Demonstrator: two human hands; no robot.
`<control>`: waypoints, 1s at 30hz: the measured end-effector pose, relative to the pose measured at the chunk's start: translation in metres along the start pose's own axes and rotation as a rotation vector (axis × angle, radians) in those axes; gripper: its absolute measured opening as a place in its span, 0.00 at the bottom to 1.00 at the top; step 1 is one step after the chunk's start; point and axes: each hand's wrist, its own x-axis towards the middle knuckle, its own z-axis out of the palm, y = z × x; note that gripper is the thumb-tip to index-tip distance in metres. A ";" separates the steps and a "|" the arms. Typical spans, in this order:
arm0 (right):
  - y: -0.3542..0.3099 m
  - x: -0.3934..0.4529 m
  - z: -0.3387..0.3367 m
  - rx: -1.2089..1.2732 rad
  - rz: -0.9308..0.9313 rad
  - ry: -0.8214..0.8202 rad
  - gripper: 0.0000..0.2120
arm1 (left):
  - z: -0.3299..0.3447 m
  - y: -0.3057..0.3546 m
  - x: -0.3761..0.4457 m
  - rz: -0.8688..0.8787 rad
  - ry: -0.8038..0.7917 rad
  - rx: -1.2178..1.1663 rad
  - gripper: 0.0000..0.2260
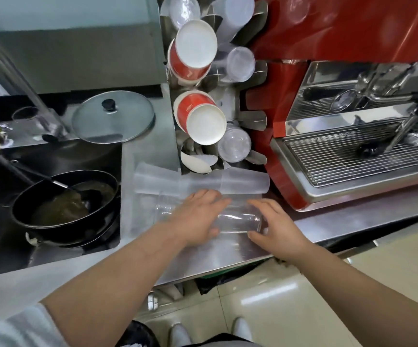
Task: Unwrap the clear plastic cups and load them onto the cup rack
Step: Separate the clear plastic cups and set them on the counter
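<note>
A sleeve of clear plastic cups (238, 219) lies on its side on the steel counter (203, 259). My left hand (198, 219) grips its middle from above. My right hand (275, 226) holds its right end, fingers curled around the stack. A second stack of frosted cups (203, 182) lies just behind, also on its side. The metal cup rack (253, 118) stands behind that, with red paper cups (193, 63) in its left column and clear cups (235, 145) in its right column. Whether the wrapper is still on the held stack I cannot tell.
A red espresso machine (353, 121) with a grated drip tray stands right of the rack. At the left is a sink (53, 196) holding a black pan with brown liquid, and a glass pot lid (113, 116) behind it. The counter's front edge runs just below my hands.
</note>
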 end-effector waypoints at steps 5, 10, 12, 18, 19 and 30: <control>-0.007 -0.004 -0.013 0.101 -0.034 0.055 0.34 | 0.001 0.005 0.000 -0.015 0.040 -0.133 0.38; -0.020 0.001 -0.026 0.154 -0.097 0.119 0.33 | 0.002 0.013 0.002 -0.045 0.090 -0.221 0.38; -0.025 0.003 -0.031 0.156 -0.138 0.145 0.33 | 0.004 0.015 0.004 -0.061 0.096 -0.253 0.38; -0.035 0.005 -0.042 0.041 -0.255 0.190 0.32 | 0.007 0.033 0.010 -0.124 0.121 -0.472 0.40; -0.035 0.005 -0.042 0.016 -0.267 0.181 0.31 | 0.008 0.035 0.011 -0.149 0.134 -0.516 0.40; -0.011 0.000 -0.026 -0.076 -0.253 0.133 0.30 | 0.025 0.051 0.019 -0.185 0.187 -0.560 0.31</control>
